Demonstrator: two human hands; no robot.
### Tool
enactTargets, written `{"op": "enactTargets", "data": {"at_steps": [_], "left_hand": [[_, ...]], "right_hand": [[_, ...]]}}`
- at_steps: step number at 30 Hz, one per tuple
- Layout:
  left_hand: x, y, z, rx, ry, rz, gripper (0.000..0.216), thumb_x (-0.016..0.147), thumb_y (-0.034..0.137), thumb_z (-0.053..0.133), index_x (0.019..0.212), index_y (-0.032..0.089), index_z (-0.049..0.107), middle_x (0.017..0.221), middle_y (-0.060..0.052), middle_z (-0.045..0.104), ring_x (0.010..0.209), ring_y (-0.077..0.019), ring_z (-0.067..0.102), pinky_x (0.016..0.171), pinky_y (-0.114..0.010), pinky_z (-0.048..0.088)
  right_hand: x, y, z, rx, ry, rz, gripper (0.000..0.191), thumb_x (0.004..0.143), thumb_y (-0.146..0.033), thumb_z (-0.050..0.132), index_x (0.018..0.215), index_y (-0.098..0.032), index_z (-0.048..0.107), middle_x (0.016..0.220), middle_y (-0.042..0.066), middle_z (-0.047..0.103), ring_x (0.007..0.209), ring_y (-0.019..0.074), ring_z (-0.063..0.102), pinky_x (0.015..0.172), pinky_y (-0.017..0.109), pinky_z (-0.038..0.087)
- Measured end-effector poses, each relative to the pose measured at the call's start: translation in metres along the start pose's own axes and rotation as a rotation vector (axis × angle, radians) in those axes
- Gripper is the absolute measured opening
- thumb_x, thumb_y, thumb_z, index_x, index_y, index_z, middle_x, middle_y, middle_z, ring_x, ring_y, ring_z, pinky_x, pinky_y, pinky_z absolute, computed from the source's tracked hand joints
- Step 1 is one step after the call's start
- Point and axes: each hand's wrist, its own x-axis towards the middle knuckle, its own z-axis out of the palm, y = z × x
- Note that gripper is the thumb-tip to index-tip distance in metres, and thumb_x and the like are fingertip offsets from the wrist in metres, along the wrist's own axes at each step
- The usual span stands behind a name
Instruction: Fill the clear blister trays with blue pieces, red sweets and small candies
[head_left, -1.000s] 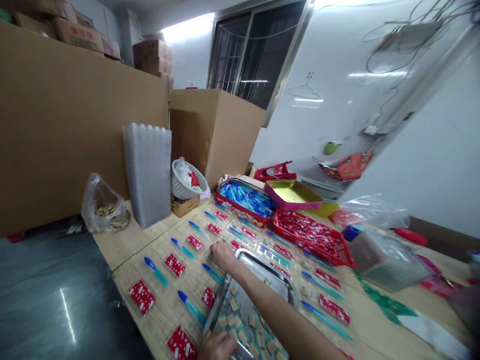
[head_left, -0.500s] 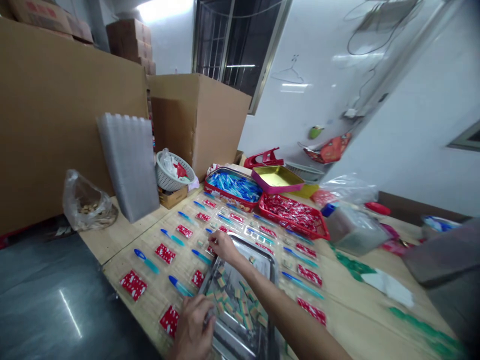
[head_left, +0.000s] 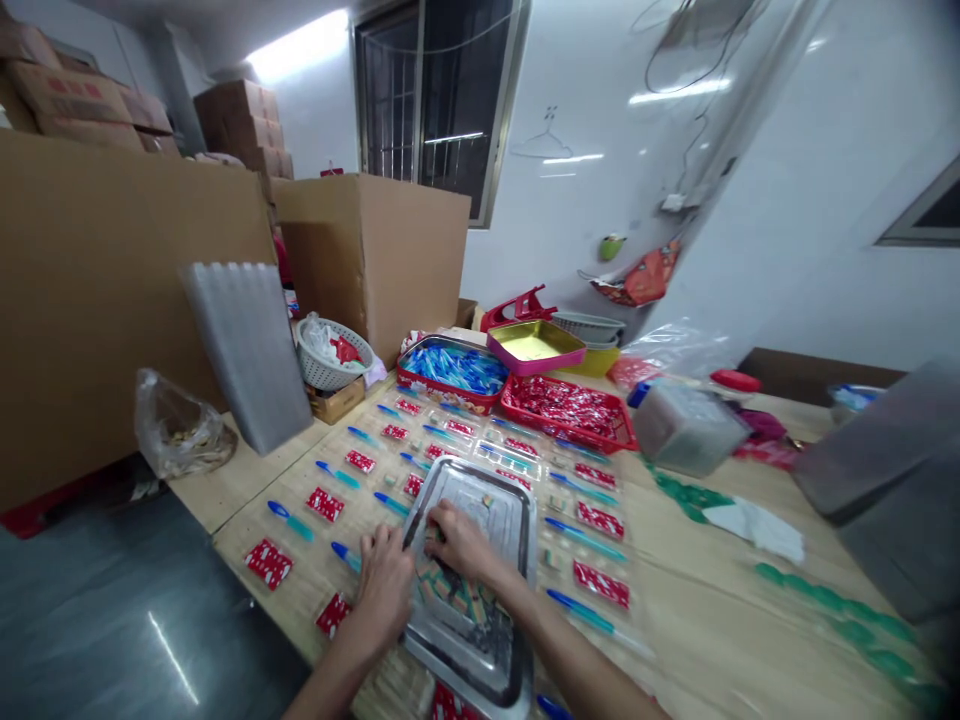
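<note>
A steel tray [head_left: 495, 500] holding several small green and tan packets [head_left: 457, 595] lies on clear blister trays on the wooden table [head_left: 720, 640]. My left hand [head_left: 384, 585] rests on the tray's left rim, fingers curled over the edge. My right hand [head_left: 459, 540] is inside the tray, fingers bent down among the packets; whether it grasps one is hidden. Red sachets [head_left: 325, 503] and blue pens [head_left: 291, 521] lie in rows to both sides of the tray.
Behind stand a red tin of blue pens [head_left: 452, 368], a red basket of sachets [head_left: 566, 408], a gold-lined tin [head_left: 535, 346], a white basket [head_left: 330, 355], a stack of clear trays [head_left: 247, 350], a plastic bag [head_left: 176, 430] and large cardboard boxes [head_left: 375, 250]. A clear container [head_left: 686, 425] sits right.
My right hand pulled back from the blister trays beyond the steel tray into the packets. My left hand came up onto the tray's left rim. The view shifted left and down.
</note>
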Motion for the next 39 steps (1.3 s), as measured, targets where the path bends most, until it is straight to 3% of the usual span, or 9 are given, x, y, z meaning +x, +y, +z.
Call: {"op": "enactTargets", "data": {"at_steps": [4,9,16,20,24,28,35,39], "left_hand": [[-0.001,0.005,-0.002,0.014,-0.011,0.005,0.029,0.072,0.008,0.046,0.093,0.016,0.063,0.106,-0.013,0.060,0.101,-0.0322,0.045,0.081,-0.043,0.029],[-0.001,0.005,-0.008,-0.007,-0.066,-0.022,0.022,0.072,0.006,0.046,0.085,0.017,0.060,0.092,-0.008,0.065,0.097,-0.0279,0.049,0.079,-0.038,0.029],[0.015,-0.003,-0.009,-0.186,-0.086,-0.026,0.017,0.071,0.006,0.051,0.077,0.019,0.059,0.081,0.000,0.063,0.087,-0.0174,0.054,0.078,-0.030,0.031],[0.025,0.000,0.000,-0.071,-0.158,0.058,0.024,0.071,0.004,0.049,0.085,0.021,0.061,0.086,-0.003,0.064,0.095,-0.0217,0.053,0.081,-0.033,0.030],[0.027,0.000,0.005,0.018,-0.203,0.141,0.019,0.070,0.006,0.051,0.078,0.020,0.060,0.088,-0.006,0.064,0.099,-0.0266,0.051,0.083,-0.038,0.030],[0.024,-0.004,0.007,0.003,-0.139,0.170,0.021,0.068,0.007,0.052,0.083,0.019,0.058,0.098,-0.007,0.062,0.101,-0.0268,0.050,0.084,-0.039,0.030],[0.018,-0.006,0.010,-0.117,-0.117,0.168,0.023,0.067,0.007,0.050,0.085,0.019,0.058,0.089,-0.003,0.064,0.096,-0.0228,0.054,0.082,-0.034,0.029],[0.019,-0.009,0.012,-0.145,-0.133,0.198,0.028,0.065,0.007,0.051,0.087,0.020,0.062,0.093,-0.004,0.066,0.099,-0.0239,0.054,0.085,-0.034,0.029]], "right_hand": [[-0.009,0.001,0.002,0.029,0.034,-0.003,0.019,0.070,-0.015,0.059,0.089,-0.016,0.061,0.088,0.004,0.061,0.080,0.0162,0.055,0.069,0.024,0.037],[-0.019,0.008,0.006,0.072,0.053,-0.029,0.012,0.070,-0.014,0.057,0.081,-0.016,0.061,0.083,0.004,0.061,0.077,0.0159,0.053,0.067,0.024,0.034],[-0.024,0.017,0.008,0.190,0.107,-0.023,0.019,0.066,-0.006,0.052,0.077,-0.016,0.061,0.070,0.001,0.058,0.067,0.0132,0.049,0.061,0.022,0.031],[-0.028,0.019,-0.001,0.318,0.105,0.028,0.018,0.069,-0.007,0.050,0.077,-0.016,0.063,0.065,-0.001,0.056,0.063,0.0120,0.047,0.059,0.021,0.032],[-0.030,0.018,-0.008,0.422,0.015,0.053,0.011,0.066,-0.010,0.056,0.073,-0.014,0.064,0.061,-0.003,0.054,0.057,0.0099,0.046,0.053,0.019,0.033],[-0.029,0.013,-0.001,0.400,-0.083,0.028,0.017,0.063,-0.006,0.055,0.073,-0.014,0.065,0.059,-0.004,0.056,0.054,0.0089,0.047,0.051,0.018,0.034],[-0.030,0.003,0.005,0.231,-0.105,-0.025,0.012,0.057,-0.008,0.057,0.065,-0.015,0.063,0.058,-0.003,0.051,0.057,0.0103,0.042,0.053,0.022,0.028],[-0.032,0.001,0.004,0.173,-0.120,-0.019,0.015,0.059,-0.010,0.056,0.071,-0.015,0.062,0.069,-0.001,0.056,0.064,0.0119,0.045,0.056,0.022,0.028]]}}
